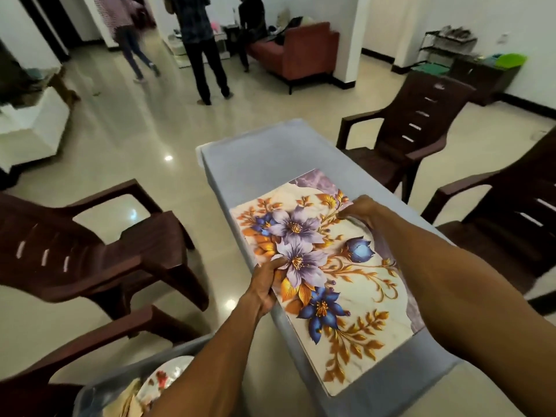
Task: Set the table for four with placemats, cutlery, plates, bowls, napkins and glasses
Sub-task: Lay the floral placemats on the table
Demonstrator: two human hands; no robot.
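Observation:
A floral placemat with purple and blue flowers and gold leaves lies lengthwise on the grey-blue table. It looks like a stack, with a second mat's purple edge showing along the right side. My left hand grips the mat's left edge, thumb on top. My right hand pinches the far right corner.
Brown plastic chairs stand at the left, far right and near right. A clear tub at the bottom left holds a floral plate and other items. Three people stand far back near a red sofa.

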